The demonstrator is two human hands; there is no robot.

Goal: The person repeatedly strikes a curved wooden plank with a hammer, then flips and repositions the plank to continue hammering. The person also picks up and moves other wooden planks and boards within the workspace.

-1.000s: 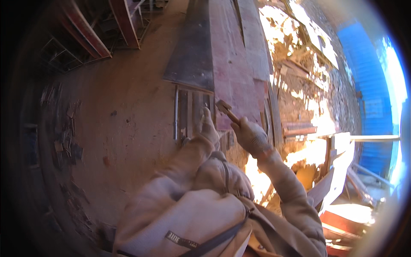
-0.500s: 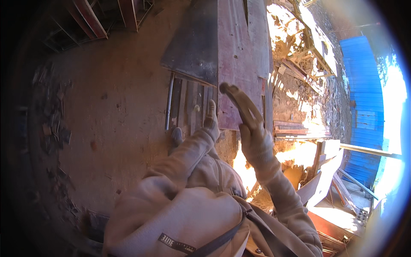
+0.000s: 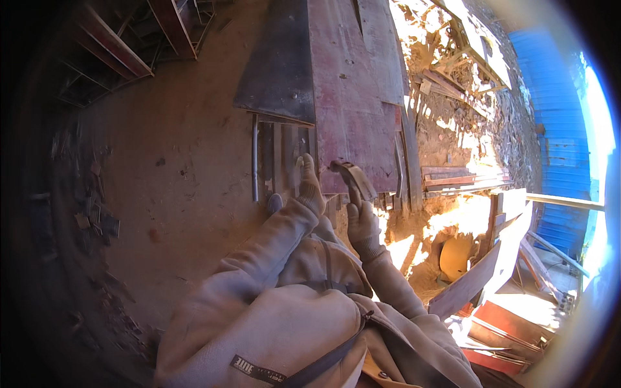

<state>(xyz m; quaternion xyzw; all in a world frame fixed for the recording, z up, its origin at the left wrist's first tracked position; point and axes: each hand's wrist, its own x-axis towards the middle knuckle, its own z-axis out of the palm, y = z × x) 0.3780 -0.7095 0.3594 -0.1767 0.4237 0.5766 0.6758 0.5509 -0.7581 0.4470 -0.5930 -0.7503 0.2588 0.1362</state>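
My right hand [image 3: 363, 226], in a knit glove, is closed round the handle of a claw hammer [image 3: 354, 178]. The hammer's head is over the near edge of a worn reddish plywood panel [image 3: 356, 123]. At the left corner of that edge is my gloved left hand [image 3: 309, 184], its fingers drawn together. Whether something small is pinched in it cannot be made out. A dark panel [image 3: 278, 71] adjoins the reddish one on its left. Below the dark panel, beside my left hand, run several wooden strips [image 3: 278, 152] and a grey metal pipe [image 3: 255, 158].
Brown bare ground [image 3: 168, 168] stretches to the left, with wood scraps [image 3: 97, 216] beyond it. Red-edged frames [image 3: 171, 29] stand at the far left. On the right lie stacked boards [image 3: 462, 178], a yellow rounded object [image 3: 456, 255], leaning planks [image 3: 472, 278] and a blue corrugated wall [image 3: 559, 149].
My right hand has brought the hammer down and left, nearer the panel edge and my left hand. My left hand stays by the corner. The whole view has shifted slightly.
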